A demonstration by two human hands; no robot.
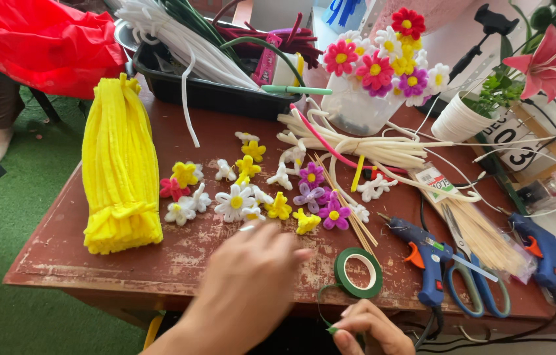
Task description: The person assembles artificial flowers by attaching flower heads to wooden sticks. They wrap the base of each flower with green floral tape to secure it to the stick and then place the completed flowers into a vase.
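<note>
Two hands: both cut off at 6 o'clock
Left hand: blurred, fingers spread, grasping nothing, reaching toward small flowers at 12
Right hand: pinching green tape end
Tape roll: flat on table, 12 o'clock of right hand

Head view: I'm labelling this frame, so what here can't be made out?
- Left hand: motion-blurred, finger positions unclear.
- Right hand: pinches green tape end; cut by bottom edge, anything else it holds is hidden.
- Black tray: contents buried under white and green pipe cleaners.
- Second blue glue gun: cord leaves the frame.
</note>
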